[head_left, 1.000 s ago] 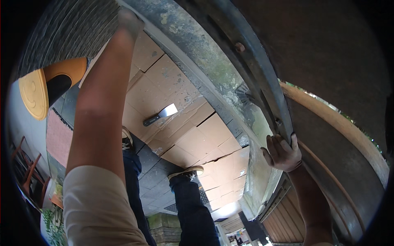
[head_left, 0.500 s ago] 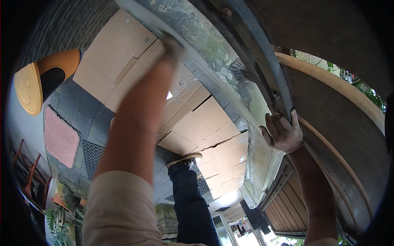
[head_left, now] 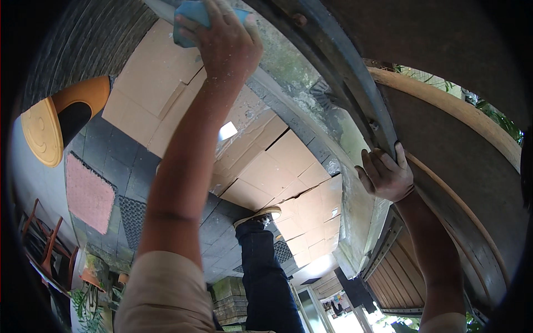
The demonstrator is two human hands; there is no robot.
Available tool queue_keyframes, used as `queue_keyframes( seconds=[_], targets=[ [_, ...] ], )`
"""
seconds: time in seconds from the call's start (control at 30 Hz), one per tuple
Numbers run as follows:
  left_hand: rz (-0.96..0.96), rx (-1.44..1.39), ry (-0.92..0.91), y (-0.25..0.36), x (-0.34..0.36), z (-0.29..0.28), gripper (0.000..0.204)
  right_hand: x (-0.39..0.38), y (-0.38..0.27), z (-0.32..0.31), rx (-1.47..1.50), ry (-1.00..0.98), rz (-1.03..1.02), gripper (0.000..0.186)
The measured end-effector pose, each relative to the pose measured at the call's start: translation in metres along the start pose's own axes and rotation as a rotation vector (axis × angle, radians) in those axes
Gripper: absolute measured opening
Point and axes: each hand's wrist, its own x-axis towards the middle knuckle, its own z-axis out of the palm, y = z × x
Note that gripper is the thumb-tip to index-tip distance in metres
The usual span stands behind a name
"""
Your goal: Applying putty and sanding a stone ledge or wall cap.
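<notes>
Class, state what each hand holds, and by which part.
Left hand presses a blue sponge from on top; right hand grips the edge of the dark curved rail.

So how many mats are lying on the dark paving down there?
2: a pink mat near the left, and a dark ribbed mat right beside it, partly behind the left arm. Others may be hidden under the cardboard sheets.

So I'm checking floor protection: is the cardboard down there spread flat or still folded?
Spread flat. The cardboard lies as opened sheets across the dark paving, seams and flap creases showing.
</notes>
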Motion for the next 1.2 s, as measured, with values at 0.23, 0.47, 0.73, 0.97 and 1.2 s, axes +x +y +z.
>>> queue_keyframes(
  seconds=[0.23, 0.47, 0.73, 0.97, 1.2],
  targets=[
    [0.294, -0.343, -0.497, 0.026, -0.038, -0.006, 0.042, -0.007, 0.003, 0.000, -0.006, -0.069, -0.005, 0.030],
    [0.667, 0.025, -0.728, -0.028, 0.042, 0.030, 0.024, 0.001, 0.000, -0.001, 0.009, 0.011, -0.014, 0.027],
    [0.835, 0.205, -0.893, -0.023, 0.047, 0.042, 0.036, 0.008, 0.003, -0.006, -0.016, 0.073, -0.013, 0.023],
    [0.476, -0.132, -1.010, -0.029, 0.086, 0.042, 0.060, -0.001, 0.000, -0.003, 0.125, 0.057, 0.094, 0.026],
    [0.973, 0.586, -0.977, -0.095, 0.155, 0.047, 0.047, -0.004, 0.000, -0.003, 0.120, 0.030, 0.088, 0.028]
  ],
)
